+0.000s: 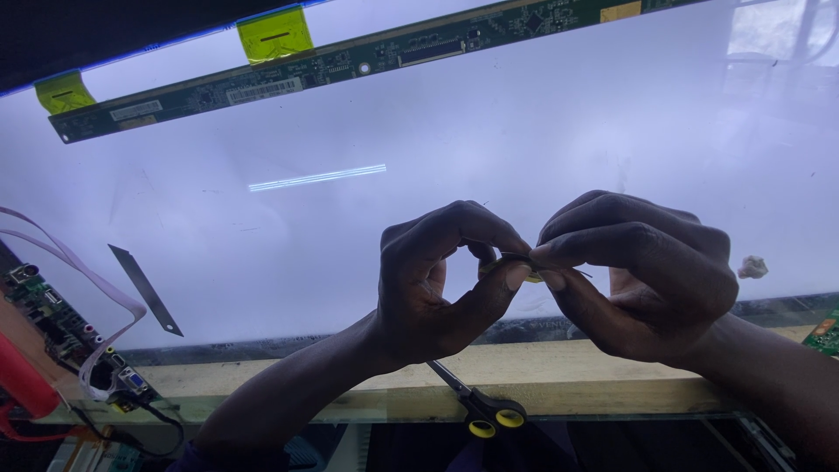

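A small thin yellowish strip (524, 265) is held between the two hands, above the lower part of the big lit white panel (489, 149). The strip is mostly covered by the fingers, so I cannot tell what material it is. The left hand (441, 284) pinches one end between thumb and forefinger, with the other fingers curled into a ring shape. The right hand (638, 275) pinches the other end, its fingers bent down and pressed close together. The fingertips of both hands nearly touch each other at the strip.

Under the left wrist, a pair of scissors with black handles and yellow rings (485, 409) lies on the pale wooden edge of the bench (288, 380), partly over the front edge. The panel's lower border runs just behind this wooden edge.

On the left, a thin grey metal blade (145, 289) lies flat on the panel, well apart from the hands. A green circuit board with ports (61, 328) sits at the left corner, with a flat white ribbon cable (96, 293) looping over it. A long narrow green circuit board (350, 57) runs along the panel's far edge, with yellow flexible tabs (273, 33) on it. A small crumpled white scrap (752, 267) lies right of the right hand. Between the hands and the far board, the panel surface is wide and open.
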